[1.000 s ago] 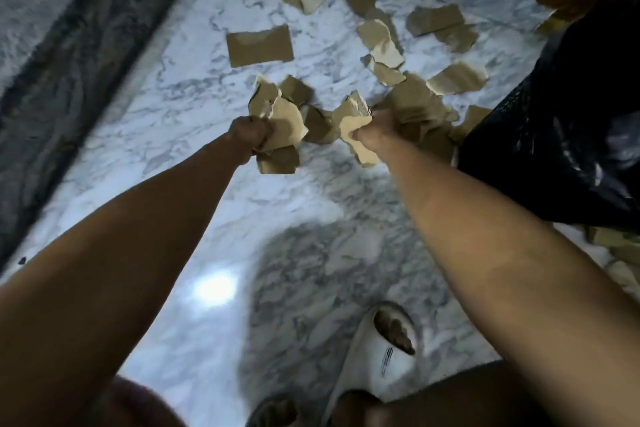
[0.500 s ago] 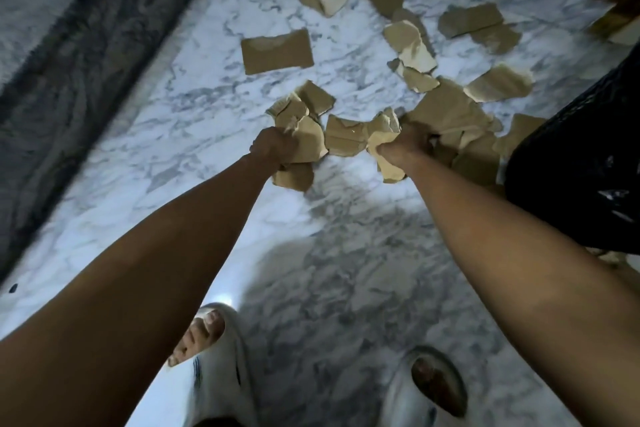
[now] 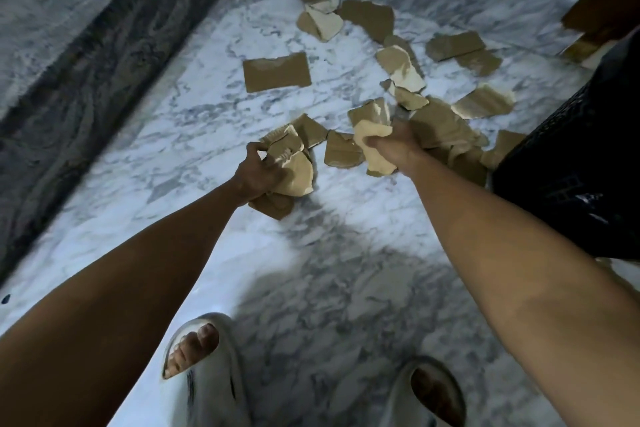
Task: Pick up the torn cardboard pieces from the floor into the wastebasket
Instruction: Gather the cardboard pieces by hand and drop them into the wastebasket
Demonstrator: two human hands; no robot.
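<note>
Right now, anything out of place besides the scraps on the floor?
Nothing else stands out. Torn cardboard pieces lie across the marble floor; left hand and right hand each grip a bunch. The black wastebasket stands upright at right.

My feet in pale slippers (image 3: 207,374) stand near me on the grey-veined white marble floor (image 3: 194,121), with a dark stone border (image 3: 104,55) running along its left side.

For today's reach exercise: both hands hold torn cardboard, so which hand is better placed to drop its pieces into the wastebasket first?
Probably the right hand. It grips its cardboard pieces closer to the black wastebasket at the right edge. The left hand holds its cardboard bundle farther away, across the marble floor.
</note>
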